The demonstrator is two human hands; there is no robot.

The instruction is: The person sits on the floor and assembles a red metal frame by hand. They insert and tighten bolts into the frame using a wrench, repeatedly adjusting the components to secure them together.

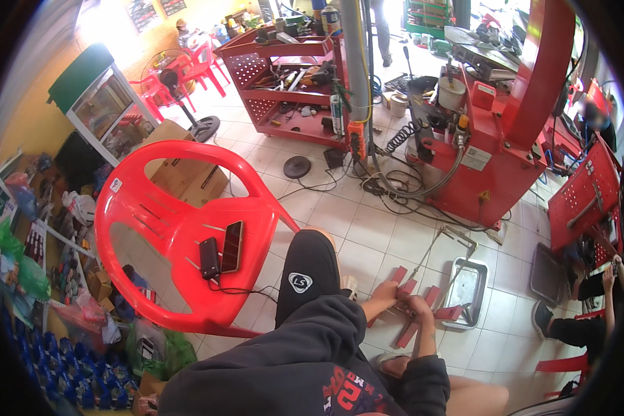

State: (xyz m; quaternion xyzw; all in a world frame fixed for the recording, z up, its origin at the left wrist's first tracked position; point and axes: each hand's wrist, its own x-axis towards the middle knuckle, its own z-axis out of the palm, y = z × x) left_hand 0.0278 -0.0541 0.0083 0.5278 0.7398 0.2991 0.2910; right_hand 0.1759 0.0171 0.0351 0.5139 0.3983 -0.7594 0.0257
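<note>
A: Hands?
B: Left hand and right hand both curled onto the red metal pieces low on the tiled floor, between the knees. Exact finger grip, cannot tell.
A: Around?
B: Metal tray just right. Red plastic chair left, two phones on its seat.

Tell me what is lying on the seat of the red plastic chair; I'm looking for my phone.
On the red plastic chair seat lie two dark flat devices side by side: a smaller black one and a phone. A black cable runs off the seat edge. Whatever is under them is covered.
</note>
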